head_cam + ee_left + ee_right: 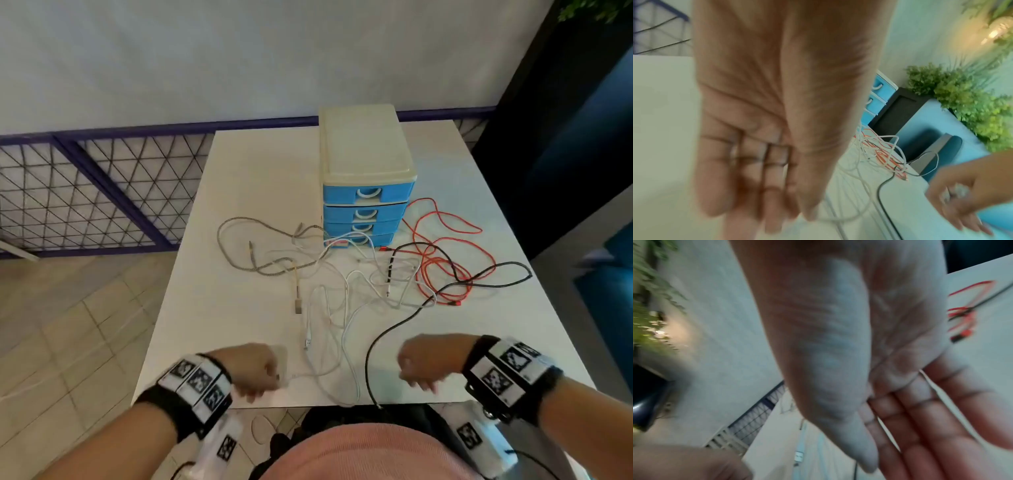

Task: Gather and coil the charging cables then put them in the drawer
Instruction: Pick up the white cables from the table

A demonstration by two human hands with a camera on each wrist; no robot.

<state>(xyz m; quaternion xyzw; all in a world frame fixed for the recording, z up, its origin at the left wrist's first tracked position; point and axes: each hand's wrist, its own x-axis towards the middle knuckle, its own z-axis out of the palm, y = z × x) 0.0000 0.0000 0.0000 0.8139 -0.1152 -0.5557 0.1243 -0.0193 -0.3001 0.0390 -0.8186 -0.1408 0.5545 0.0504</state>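
Several charging cables lie tangled on the white table [246, 178]: a braided grey cable [236, 255], white cables [346, 308], a red cable [445, 219] and a black cable [387, 334]. Behind them stands a cream drawer unit [366, 154] with blue drawers, all shut. My left hand [263, 373] is at the table's front edge and seems to pinch the end of a white cable [840, 217] between thumb and fingers; the view is blurred. My right hand [418, 370] hovers beside the black cable with straight fingers [910, 434] and holds nothing.
A purple mesh railing [85, 192] runs along the left behind the table, above a tiled floor. A dark blue seat [609, 274] stands to the right of the table. Green plants [962, 100] show beyond the drawer unit.
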